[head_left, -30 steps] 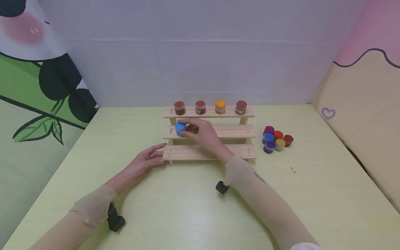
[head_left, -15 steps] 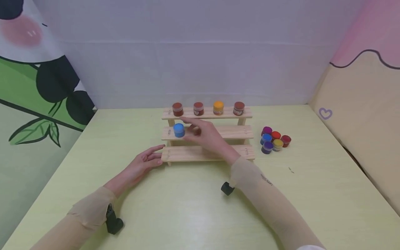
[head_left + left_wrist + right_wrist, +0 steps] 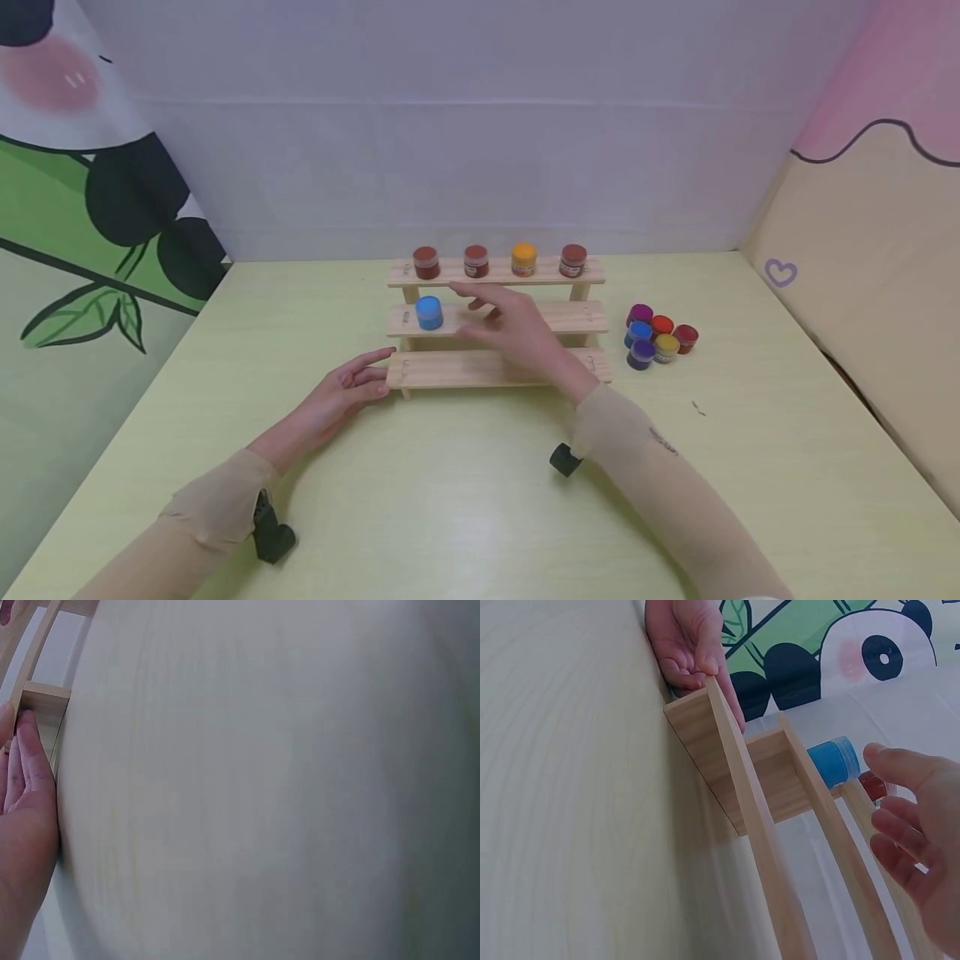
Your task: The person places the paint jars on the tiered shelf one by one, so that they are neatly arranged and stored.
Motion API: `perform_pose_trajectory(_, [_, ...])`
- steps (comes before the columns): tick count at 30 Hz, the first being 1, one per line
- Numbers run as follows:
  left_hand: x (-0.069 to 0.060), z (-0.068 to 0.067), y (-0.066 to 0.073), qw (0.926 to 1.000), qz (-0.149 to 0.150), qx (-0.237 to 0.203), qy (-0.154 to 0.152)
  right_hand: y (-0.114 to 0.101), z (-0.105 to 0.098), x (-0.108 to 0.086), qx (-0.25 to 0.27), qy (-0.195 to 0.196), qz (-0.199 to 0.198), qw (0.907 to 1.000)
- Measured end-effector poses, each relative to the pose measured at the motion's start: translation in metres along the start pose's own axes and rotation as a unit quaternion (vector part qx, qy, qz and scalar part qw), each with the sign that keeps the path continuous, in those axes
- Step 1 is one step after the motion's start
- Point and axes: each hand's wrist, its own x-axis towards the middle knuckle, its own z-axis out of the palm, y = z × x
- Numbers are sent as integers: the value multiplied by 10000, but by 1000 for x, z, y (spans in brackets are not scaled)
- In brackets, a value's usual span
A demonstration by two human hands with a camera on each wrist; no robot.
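A three-tier wooden rack (image 3: 498,369) stands on the table. My left hand (image 3: 337,402) is at the left end of its lowest shelf, holding that end between thumb and fingers. On the left part of the middle shelf sits a small blue paint pot (image 3: 429,312), upright. To the right of that pot, apart from it, is my right hand (image 3: 517,329), its fingers spread and nothing between them. The right wrist view shows the gap between the blue pot (image 3: 834,762) and the right hand (image 3: 919,825). Several paint pots line the top shelf, among them an orange one (image 3: 523,259).
Right of the rack, several more paint pots stand clustered, including a purple pot (image 3: 641,354), a yellow pot (image 3: 666,348) and a dark red pot (image 3: 686,338). A pale cloth wall (image 3: 480,167) rises behind the table.
My right hand has let go of the blue paint pot and drawn away to the right. The pot stays on the middle shelf. My left hand keeps its place at the rack.
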Motion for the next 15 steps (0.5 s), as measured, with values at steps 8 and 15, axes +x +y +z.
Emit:
perform_pose_trajectory(8, [-1, -2, -1, 10000, -81, -47, -22, 1, -11, -13, -69, 275, -217, 9994])
perform_pose_trajectory(15, [-1, -2, -2, 10000, -69, -19, -15, 4, -23, -29, -122, 587, -398, 9974])
